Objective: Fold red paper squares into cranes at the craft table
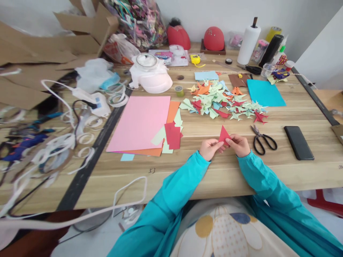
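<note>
Between both hands is a small piece of red paper [224, 133], folded to a point at the top. My left hand [210, 149] pinches its lower left edge, thumb on top. At the lower right, my right hand [239, 145] grips the same paper between thumb and fingers. Just beyond lies a heap of folded paper shapes [214, 98] in green, orange, red and blue. Black-handled scissors [261, 138] rest to the right of my right hand. Left of my hands, red paper pieces [173, 135] overlap green strips and a large pink sheet [144, 119].
A black phone [298, 142] lies at the right, with a blue sheet [265, 92] farther back. A white power strip [92, 101], cables and tape rolls crowd the left. A white cable [128, 207] crosses the table's front edge. Cardboard boxes [80, 34] stand at the back left.
</note>
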`<state>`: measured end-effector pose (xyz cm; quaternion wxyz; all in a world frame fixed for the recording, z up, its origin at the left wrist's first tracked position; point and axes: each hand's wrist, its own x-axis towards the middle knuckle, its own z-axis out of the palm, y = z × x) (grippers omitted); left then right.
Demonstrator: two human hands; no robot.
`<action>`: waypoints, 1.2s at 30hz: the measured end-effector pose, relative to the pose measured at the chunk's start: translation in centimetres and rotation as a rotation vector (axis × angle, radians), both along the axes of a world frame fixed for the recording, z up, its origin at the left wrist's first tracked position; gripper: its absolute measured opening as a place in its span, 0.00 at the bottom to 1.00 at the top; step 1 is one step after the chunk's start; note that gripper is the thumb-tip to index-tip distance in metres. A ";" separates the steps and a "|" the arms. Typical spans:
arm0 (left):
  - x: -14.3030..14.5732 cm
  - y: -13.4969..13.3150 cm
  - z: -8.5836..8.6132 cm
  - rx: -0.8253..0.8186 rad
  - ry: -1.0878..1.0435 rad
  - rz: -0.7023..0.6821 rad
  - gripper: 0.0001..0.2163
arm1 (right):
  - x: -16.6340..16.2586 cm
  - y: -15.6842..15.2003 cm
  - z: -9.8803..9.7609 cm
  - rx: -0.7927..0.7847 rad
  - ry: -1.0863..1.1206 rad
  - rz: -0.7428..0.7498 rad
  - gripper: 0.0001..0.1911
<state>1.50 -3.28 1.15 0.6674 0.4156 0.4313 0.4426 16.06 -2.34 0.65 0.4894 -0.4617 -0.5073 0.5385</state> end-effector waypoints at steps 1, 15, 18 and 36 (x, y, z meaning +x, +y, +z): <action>0.0 0.0 0.0 0.000 0.008 -0.001 0.16 | 0.0 0.0 0.0 -0.002 -0.002 0.001 0.16; 0.0 -0.2 -0.2 0.017 0.040 -0.002 0.16 | 0.2 -0.1 0.1 0.007 -0.036 0.027 0.17; 0.1 -0.2 -0.2 -0.003 0.028 0.000 0.16 | 0.1 -0.1 0.1 0.000 -0.035 0.025 0.17; -0.4 0.1 -0.2 0.011 0.001 -0.020 0.13 | 0.3 0.0 0.1 -0.009 -0.007 0.008 0.16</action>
